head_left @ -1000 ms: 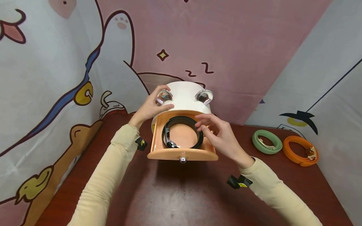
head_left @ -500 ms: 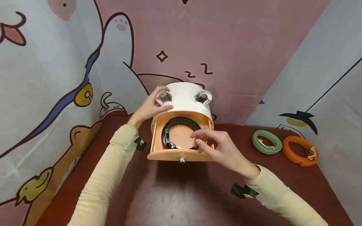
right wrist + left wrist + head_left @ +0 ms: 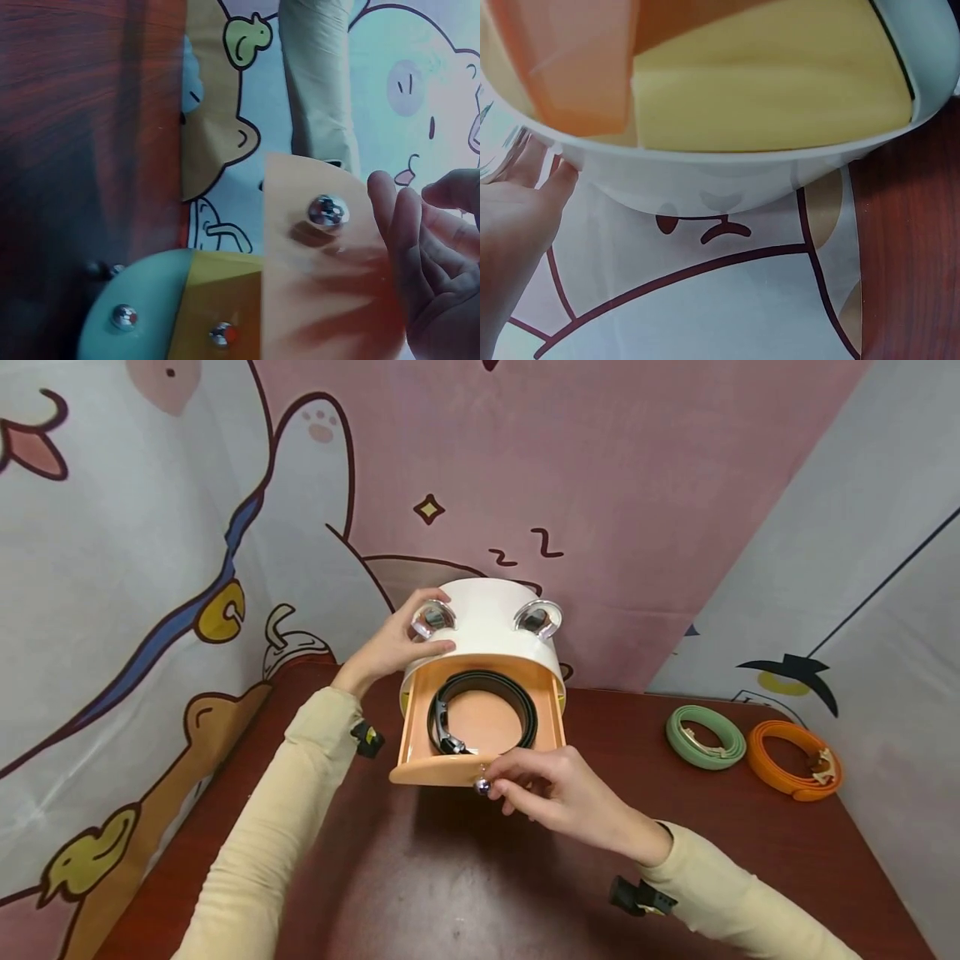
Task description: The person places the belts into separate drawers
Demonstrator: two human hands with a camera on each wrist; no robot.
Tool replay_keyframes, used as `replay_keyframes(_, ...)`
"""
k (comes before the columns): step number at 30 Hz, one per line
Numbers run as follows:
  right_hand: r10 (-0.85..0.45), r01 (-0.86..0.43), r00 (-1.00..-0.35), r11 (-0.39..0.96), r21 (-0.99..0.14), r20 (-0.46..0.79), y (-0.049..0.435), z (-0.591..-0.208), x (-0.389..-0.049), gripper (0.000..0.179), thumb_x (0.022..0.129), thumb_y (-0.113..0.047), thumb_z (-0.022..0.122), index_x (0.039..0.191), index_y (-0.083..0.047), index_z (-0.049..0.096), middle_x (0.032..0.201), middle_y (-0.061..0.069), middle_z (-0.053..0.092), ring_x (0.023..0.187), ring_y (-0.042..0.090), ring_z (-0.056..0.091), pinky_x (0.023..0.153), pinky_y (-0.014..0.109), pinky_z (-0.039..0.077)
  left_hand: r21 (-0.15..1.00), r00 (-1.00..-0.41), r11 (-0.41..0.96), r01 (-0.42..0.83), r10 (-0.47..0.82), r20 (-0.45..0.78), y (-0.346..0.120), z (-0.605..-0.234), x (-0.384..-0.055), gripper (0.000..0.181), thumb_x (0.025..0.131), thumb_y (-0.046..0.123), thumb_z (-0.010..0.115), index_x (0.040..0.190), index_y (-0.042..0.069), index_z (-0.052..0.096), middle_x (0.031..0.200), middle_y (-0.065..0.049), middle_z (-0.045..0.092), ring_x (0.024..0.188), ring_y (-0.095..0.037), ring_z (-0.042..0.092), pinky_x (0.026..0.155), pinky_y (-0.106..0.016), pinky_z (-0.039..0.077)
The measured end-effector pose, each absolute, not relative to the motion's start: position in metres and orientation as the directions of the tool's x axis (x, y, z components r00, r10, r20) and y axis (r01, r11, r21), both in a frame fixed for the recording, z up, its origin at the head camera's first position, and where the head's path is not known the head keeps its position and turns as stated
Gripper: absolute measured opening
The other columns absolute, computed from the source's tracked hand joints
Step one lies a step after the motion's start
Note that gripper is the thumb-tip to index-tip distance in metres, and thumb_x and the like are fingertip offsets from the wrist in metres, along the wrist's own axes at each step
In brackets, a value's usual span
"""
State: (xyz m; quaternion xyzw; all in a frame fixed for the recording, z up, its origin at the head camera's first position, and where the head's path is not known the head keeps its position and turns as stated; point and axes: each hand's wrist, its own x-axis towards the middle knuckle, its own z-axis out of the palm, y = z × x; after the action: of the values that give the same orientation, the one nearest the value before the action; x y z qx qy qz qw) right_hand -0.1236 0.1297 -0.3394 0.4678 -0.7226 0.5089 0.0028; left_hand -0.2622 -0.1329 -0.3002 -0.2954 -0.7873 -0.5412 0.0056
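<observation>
A white rounded drawer box (image 3: 491, 625) with two silver ear-shaped fittings stands at the back of the table. Its peach drawer (image 3: 431, 770) is pulled out, and a coiled black belt (image 3: 527, 706) with a dark metal buckle lies inside. My left hand (image 3: 390, 645) grips the box top, thumb and forefinger spread around the left silver fitting. At the drawer front, the fingertips of my right hand (image 3: 566, 797) are right at the silver knob (image 3: 482, 787). The right wrist view shows a small gap between those fingers and the knob (image 3: 328, 211).
On the right of the dark red table (image 3: 360, 877) lie a coiled green belt (image 3: 678, 747) and a coiled orange belt (image 3: 772, 768). Teal (image 3: 150, 289) and yellow drawer fronts (image 3: 217, 296) sit below the peach one. Cartoon-printed cloth (image 3: 615, 485) hangs close behind and at both sides.
My right hand has come from the drawer's right side, above the belt, forward and down to the front knob. The left hand, drawer and belts have stayed put.
</observation>
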Motion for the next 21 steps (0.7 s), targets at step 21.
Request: replay_keyframes(21, -0.589, -0.885, -0.464, 0.272, -0.378, 0.662, 0.121, -0.377, -0.122, 0.026, 0.081, 0.002, 0.071, 0.106, -0.008, 0.069, 0.099, 0.001, 0.070, 0.080, 0.006, 0.066, 0.068, 0.018, 0.051, 0.854, -0.806, 0.200, 0.480, 0.485, 0.340, -0.137, -0.302, -0.266, 0.060, 0.086, -0.002, 0.070, 0.137, -0.001, 0.039, 0.131, -0.016, 0.041, 0.092, -0.026, 0.050, 0.075, -0.037, 0.043)
